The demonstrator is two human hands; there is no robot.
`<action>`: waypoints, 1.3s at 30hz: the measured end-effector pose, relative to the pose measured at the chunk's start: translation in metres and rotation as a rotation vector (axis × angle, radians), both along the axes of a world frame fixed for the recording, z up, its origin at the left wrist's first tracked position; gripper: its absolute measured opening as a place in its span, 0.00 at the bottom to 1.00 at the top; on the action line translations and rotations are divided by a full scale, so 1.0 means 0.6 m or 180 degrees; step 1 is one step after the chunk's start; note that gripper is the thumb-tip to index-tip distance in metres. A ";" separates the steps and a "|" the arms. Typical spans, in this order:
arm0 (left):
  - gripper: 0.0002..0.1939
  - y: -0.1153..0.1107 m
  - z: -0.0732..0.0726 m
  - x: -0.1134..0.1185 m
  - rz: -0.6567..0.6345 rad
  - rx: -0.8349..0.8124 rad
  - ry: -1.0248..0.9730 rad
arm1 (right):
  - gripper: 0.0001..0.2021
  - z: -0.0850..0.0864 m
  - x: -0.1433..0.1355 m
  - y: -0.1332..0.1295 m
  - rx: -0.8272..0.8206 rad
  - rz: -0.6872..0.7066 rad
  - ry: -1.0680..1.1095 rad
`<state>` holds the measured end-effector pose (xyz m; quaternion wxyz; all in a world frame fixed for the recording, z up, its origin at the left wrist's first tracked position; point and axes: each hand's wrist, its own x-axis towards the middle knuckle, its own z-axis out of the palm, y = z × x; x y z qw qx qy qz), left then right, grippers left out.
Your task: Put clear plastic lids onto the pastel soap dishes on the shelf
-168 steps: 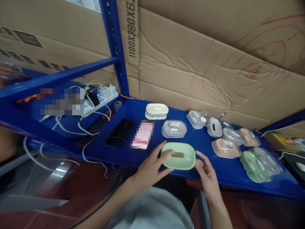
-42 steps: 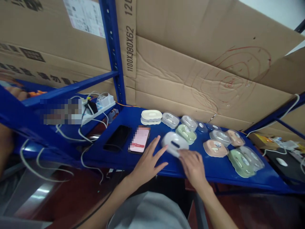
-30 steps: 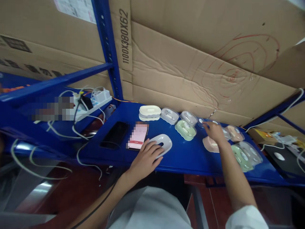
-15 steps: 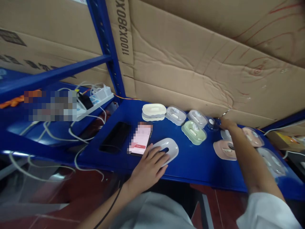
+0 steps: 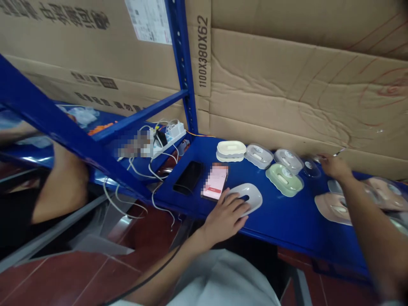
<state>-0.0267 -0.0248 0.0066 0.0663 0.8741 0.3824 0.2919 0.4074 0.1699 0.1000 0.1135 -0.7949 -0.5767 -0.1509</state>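
Note:
My left hand (image 5: pixel 225 216) lies over the near-left side of a white oval dish (image 5: pixel 255 197) with a hole in its middle. Its fingers are spread on the dish, the thumb by the near rim. At the back of the blue table my right hand (image 5: pixel 338 165) has its fingers pinched together beside a small dark, clear-lidded container (image 5: pixel 310 168). A thin stick-like thing (image 5: pixel 339 151) shows above these fingers; what it is I cannot make out. Close to the right forearm lie a peach lidded case (image 5: pixel 331 208) and other clear-lidded cases.
A lit phone (image 5: pixel 216 180) and a black flat case (image 5: pixel 188 176) lie left of the dish. Behind stand stacked cream trays (image 5: pixel 231 148), grey cases (image 5: pixel 259 156) and a green case (image 5: pixel 283 179). A power strip (image 5: pixel 170 139) with white cables and another person's arm (image 5: pixel 65 178) are at left.
The view has swung left, bringing another person's arm into sight. My left hand stays on the dish; my right hand remains at the table's back with its fingers slightly shifted.

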 end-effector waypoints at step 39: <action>0.14 0.027 0.035 0.008 -0.0231 0.0241 -0.0801 | 0.10 -0.124 -0.305 -0.363 0.0472 0.3274 0.0348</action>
